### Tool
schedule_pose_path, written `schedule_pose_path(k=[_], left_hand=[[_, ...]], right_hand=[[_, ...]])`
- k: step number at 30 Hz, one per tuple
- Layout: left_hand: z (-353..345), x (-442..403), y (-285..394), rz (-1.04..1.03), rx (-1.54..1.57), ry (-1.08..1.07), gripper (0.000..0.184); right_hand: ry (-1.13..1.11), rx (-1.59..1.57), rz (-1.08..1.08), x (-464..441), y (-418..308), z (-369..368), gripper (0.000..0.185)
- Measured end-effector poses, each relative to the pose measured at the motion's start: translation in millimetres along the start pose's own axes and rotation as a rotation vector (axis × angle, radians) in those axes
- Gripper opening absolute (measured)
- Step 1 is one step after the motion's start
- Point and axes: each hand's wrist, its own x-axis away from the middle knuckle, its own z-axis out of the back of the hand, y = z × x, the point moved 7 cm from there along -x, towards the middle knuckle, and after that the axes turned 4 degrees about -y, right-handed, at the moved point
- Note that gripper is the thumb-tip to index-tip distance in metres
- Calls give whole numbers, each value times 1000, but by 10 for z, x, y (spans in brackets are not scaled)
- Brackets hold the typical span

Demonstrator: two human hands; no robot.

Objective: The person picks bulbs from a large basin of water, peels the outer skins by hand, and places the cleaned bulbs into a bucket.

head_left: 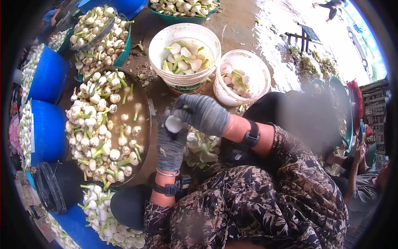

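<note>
Both my hands wear grey knit gloves and meet around one white bulb (174, 124), near the middle of the view. My left hand (170, 143) holds the bulb from below, with its fingers wrapped about it. My right hand (203, 114) is closed at the bulb's upper side, a bit of green showing by its fingers. To the left, a wide round basin (144, 112) holds brownish water and many white bulbs with green stems. Under my hands lie pale peeled skins (203, 147).
A white bucket (155, 45) with bulbs stands ahead, beside a smaller white bucket (265, 72). Blue tubs (47, 133) line the left side. A green basin (178, 18) sits farther off. Another person's hands (360, 153) are at the right edge.
</note>
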Motion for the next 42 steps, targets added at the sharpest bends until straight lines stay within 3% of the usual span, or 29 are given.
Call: schedule_pose_path(k=[1, 4, 6, 8, 9, 10, 12, 15, 18, 19, 21, 22, 25, 26, 28, 29, 30, 32, 36, 37, 38, 40, 42], left_hand=[[-21, 34, -1, 36, 5, -48, 51], [85, 90, -96, 151, -20, -34, 45], [126, 163, -177, 231, -37, -32, 44], [177, 160, -217, 218, 117, 20, 44], [217, 179, -197, 226, 153, 53, 42], [259, 194, -185, 229, 156, 64, 42], [417, 183, -142, 184, 116, 143, 37], [626, 209, -118, 188, 138, 198, 37], [790, 232, -57, 178, 189, 247, 36], [835, 223, -23, 150, 113, 254, 35], [853, 239, -29, 167, 132, 246, 37], [858, 244, -39, 173, 137, 254, 37], [908, 214, -159, 175, 262, 390, 48], [882, 232, -222, 214, 497, 401, 57], [950, 233, -252, 283, 424, 548, 50], [956, 213, -318, 322, 409, 571, 50], [801, 172, -330, 349, 767, 502, 47], [594, -7, -302, 181, 913, 207, 44], [292, -55, -170, 157, 970, 61, 39], [263, -57, -149, 145, 925, 73, 36], [206, -58, -126, 151, 917, 55, 36], [211, -70, -119, 165, 882, 173, 37], [164, -75, -123, 153, 811, 119, 35]], right_hand=[[121, 135, 1, 9, -34, 220, 16], [233, 613, -270, 3, 50, 947, 21], [248, 615, -318, -61, 231, 1099, 23], [127, 558, -309, -265, 285, 749, 26], [-36, 402, -380, -410, 209, 402, 28], [-141, 332, -284, -568, 120, 41, 29], [-345, 585, 27, -873, 230, -698, 32], [-547, 837, 158, -1287, 594, -1755, 35], [-467, 1108, 463, -1438, 835, -2412, 37], [-468, 1103, 476, -1528, 845, -2481, 37], [-862, 1137, 201, -1577, 1120, -2635, 33], [-873, 1136, 205, -1593, 1097, -2603, 33], [-441, 713, -19, -1730, 896, -2010, 25], [-338, 426, -119, -1716, 1117, -1877, 26], [-198, -78, -239, -1542, 1032, -1467, 28], [-195, -216, -407, -1393, 1008, -1323, 24], [-170, -212, -414, -1248, 921, -1166, 24], [-115, -961, -806, -784, 925, -1119, 21], [-73, -805, -724, -456, 810, -828, 22], [-90, -377, -482, -515, 795, -682, 21], [-70, -383, -484, -400, 825, -594, 21], [77, -63, -156, -267, 324, -236, 19], [132, 47, -79, -146, 150, -90, 15]])
